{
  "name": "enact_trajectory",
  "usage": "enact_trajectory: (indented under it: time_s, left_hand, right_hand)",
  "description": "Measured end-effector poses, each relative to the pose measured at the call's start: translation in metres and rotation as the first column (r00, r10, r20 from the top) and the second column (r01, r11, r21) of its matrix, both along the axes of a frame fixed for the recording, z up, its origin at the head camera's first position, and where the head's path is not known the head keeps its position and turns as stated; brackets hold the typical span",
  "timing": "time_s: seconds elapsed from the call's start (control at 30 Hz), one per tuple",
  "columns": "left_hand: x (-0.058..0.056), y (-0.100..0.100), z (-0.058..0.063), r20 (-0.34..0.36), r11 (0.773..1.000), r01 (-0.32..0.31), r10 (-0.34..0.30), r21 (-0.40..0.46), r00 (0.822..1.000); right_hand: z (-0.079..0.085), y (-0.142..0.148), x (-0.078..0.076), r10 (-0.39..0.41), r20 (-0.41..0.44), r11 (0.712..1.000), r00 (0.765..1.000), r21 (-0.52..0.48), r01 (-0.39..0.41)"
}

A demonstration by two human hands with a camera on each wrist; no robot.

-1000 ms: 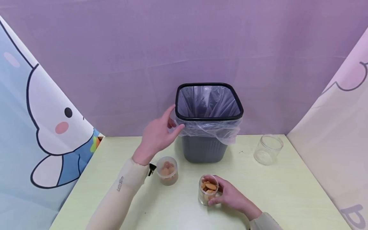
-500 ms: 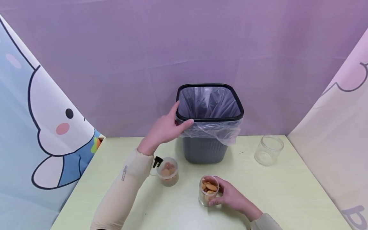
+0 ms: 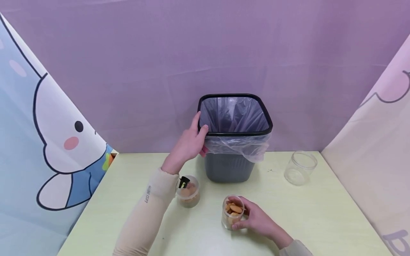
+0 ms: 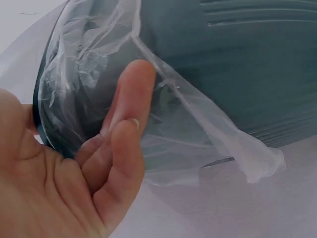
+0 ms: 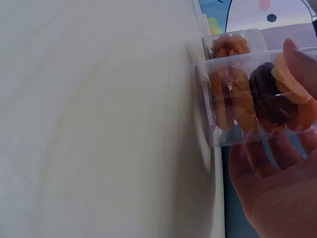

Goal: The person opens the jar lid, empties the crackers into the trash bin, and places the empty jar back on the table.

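Note:
My left hand (image 3: 189, 144) holds the black rim of a grey trash bin (image 3: 229, 169) at its front left corner. Thumb and forefinger are at the rim, while other fingers curl against the clear bag (image 4: 79, 74) folded over the outside. Lower down, my right hand (image 3: 257, 218) grips a clear jar (image 3: 228, 220) from its right side. Cookies (image 3: 235, 209) fill much of this jar, among them a dark sandwich cookie (image 5: 270, 94). The jar stands upright on the table.
A second clear jar (image 3: 189, 202) with cookies stands left of the bin, partly behind a black clip (image 3: 184, 182) at my left cuff. At the right is an uncovered clear jar (image 3: 300, 169). A purple curtain (image 3: 153, 71) hangs behind the table (image 3: 320, 220).
My left hand has come right onto the bin's rim, and its thumb has drawn back to the rim's front corner. The right hand and its jar have stayed put.

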State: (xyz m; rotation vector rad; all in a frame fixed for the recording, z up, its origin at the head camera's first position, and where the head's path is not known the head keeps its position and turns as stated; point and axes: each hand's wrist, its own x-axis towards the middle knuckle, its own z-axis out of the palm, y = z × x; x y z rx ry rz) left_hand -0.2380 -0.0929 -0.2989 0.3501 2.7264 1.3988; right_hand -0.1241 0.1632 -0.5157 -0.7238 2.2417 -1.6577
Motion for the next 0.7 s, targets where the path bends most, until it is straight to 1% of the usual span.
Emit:
enact_trajectory:
  time_s: [0.07, 0.2, 0.37, 0.5, 0.7]
  left_hand:
    - [0.0, 0.001, -0.004, -0.028, 1.0, -0.007, 0.008, 0.013, 1.0]
    - [-0.001, 0.003, -0.008, -0.062, 0.999, -0.017, 0.02, 0.045, 0.998]
    - [-0.001, 0.006, -0.01, -0.075, 0.998, -0.03, 0.034, 0.053, 0.997]
    - [0.001, 0.007, -0.011, -0.08, 0.997, -0.046, 0.051, 0.06, 0.996]
    - [0.0, 0.008, -0.011, -0.097, 0.997, -0.051, 0.056, 0.049, 0.994]
  right_hand:
    - [0.001, 0.0, 0.001, -0.012, -0.006, 1.0, 1.0, 0.01, 0.012]
    - [0.005, 0.001, 0.002, -0.043, -0.016, 0.999, 0.999, 0.032, 0.043]
    - [0.013, 0.01, -0.001, -0.128, -0.049, 0.99, 0.991, 0.056, 0.13]
    - [0.025, 0.022, -0.006, -0.211, -0.092, 0.975, 0.973, 0.05, 0.216]
    - [0.048, 0.043, -0.016, -0.291, -0.19, 0.95, 0.938, 0.055, 0.306]
